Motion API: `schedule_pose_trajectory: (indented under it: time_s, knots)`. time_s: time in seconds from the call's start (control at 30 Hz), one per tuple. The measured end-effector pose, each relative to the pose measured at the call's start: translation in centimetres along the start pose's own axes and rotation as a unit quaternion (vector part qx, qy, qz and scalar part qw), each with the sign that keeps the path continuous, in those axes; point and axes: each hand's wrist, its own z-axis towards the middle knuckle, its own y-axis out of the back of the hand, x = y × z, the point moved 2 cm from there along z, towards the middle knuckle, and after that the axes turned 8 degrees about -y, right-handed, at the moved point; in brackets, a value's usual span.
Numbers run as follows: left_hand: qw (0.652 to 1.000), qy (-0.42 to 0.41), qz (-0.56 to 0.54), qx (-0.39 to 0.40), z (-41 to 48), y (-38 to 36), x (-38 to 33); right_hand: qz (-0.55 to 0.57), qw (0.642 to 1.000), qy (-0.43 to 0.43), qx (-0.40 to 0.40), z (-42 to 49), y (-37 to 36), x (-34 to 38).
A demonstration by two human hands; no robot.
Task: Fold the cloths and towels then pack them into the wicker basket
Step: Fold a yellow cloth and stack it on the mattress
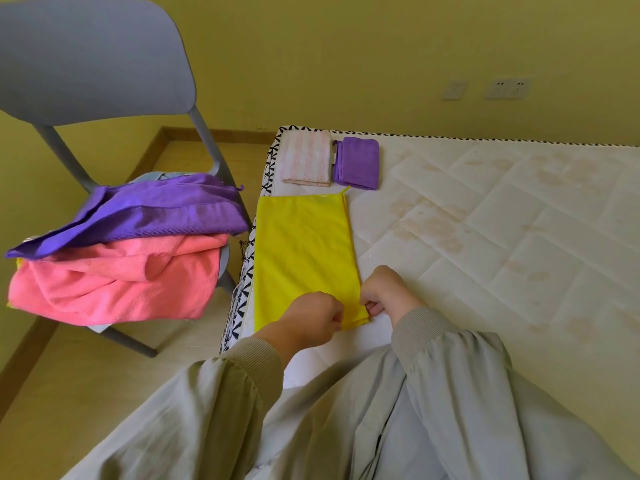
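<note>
A yellow cloth (304, 251) lies folded in a long strip along the left edge of the white mattress (485, 220). My left hand (311, 318) pinches its near edge, and my right hand (384, 294) pinches the near right corner. Beyond it lie a folded pink-striped towel (305, 158) and a folded purple cloth (356, 163), side by side. On the grey chair (93, 53) to the left sits a loose pile: a purple towel (152, 211) over a pink towel (114, 278). No wicker basket is in view.
The chair stands close to the mattress's left edge on a wooden floor (86, 393). The mattress stretches away to the right. Wall sockets (507, 88) sit on the yellow wall behind. My grey sleeves and lap fill the bottom of the view.
</note>
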Motion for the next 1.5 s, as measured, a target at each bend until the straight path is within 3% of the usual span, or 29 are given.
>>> schedule_pose_trajectory:
  time_s: [0.17, 0.27, 0.37, 0.47, 0.57, 0.73, 0.93, 1.1, 1.3, 1.5]
  knots:
    - [1.000, 0.000, -0.008, 0.024, 0.1, -0.1, 0.6, -0.048, 0.999, 0.003, 0.016, 0.4, -0.5, 0.1]
    - [0.996, 0.018, -0.037, -0.079, 0.3, 0.6, 1.9, -0.036, 0.999, 0.002, 0.007, 0.5, -0.1, 0.1]
    - [0.976, 0.033, 0.032, -0.213, 1.1, 1.4, 4.2, 0.018, 0.996, 0.051, -0.065, 1.3, 0.8, 0.7]
    - [0.976, 0.141, 0.066, -0.155, 2.0, 2.3, 5.9, 0.055, 0.987, 0.100, -0.113, 2.1, 1.3, 1.8]
    - [0.971, 0.183, 0.093, -0.122, 3.6, 2.9, 7.2, 0.088, 0.977, 0.134, -0.139, 3.2, 1.0, 3.2]
    - [0.973, 0.165, 0.117, -0.111, 5.8, 1.9, 8.7, 0.116, 0.966, 0.153, -0.172, 5.1, 0.5, 4.7]
    - [0.966, 0.163, 0.124, -0.158, 6.3, -0.1, 9.3, 0.123, 0.952, 0.149, -0.238, 7.2, 0.9, 6.4]
    - [0.965, 0.158, 0.110, -0.176, 6.3, -0.2, 9.5, 0.122, 0.954, 0.141, -0.234, 9.2, 1.7, 7.9]
    - [0.965, 0.154, 0.100, -0.187, 6.4, -0.1, 9.7, 0.040, 0.914, 0.169, -0.367, 8.5, 0.9, 7.8]
    - [0.967, 0.157, 0.107, -0.172, 6.6, -0.2, 9.7, 0.105, 0.922, 0.159, -0.337, 9.5, 2.7, 9.5]
